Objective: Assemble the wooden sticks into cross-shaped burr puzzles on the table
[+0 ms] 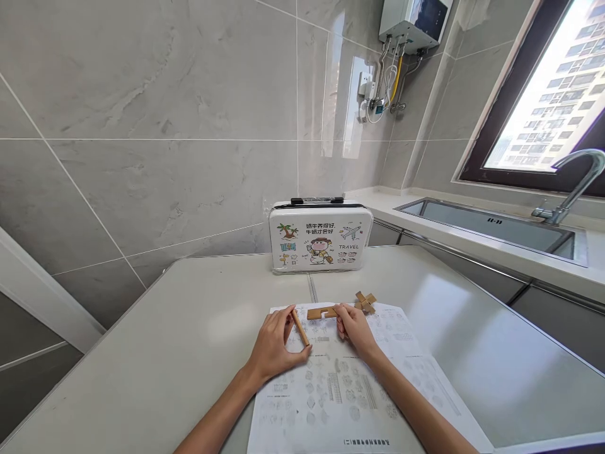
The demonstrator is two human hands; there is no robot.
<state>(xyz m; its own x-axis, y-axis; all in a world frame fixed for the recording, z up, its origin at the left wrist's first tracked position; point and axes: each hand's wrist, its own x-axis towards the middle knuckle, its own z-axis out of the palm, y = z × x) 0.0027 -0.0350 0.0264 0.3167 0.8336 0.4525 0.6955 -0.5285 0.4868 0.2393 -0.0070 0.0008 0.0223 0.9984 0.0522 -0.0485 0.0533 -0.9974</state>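
Note:
My left hand (278,343) is closed on a slim wooden stick (300,327), gripping it lengthwise between thumb and fingers. A notched wooden puzzle piece (321,313) is pinched at its right end by my right hand (353,328); its cut-out faces the near side. Just beyond that hand, an interlocked wooden cross puzzle (365,302) rests near the top edge of the paper. Under both hands lies a large printed instruction sheet (331,435) with rows of small diagrams, its print upside down from my side.
The sheet lies on a white table (189,353). At the table's back stands a white case (321,237) with cartoon prints and a black handle, partly wrapped in clear plastic. To the right is a counter with a sink (491,222) and a faucet (574,186). A tiled wall rises behind.

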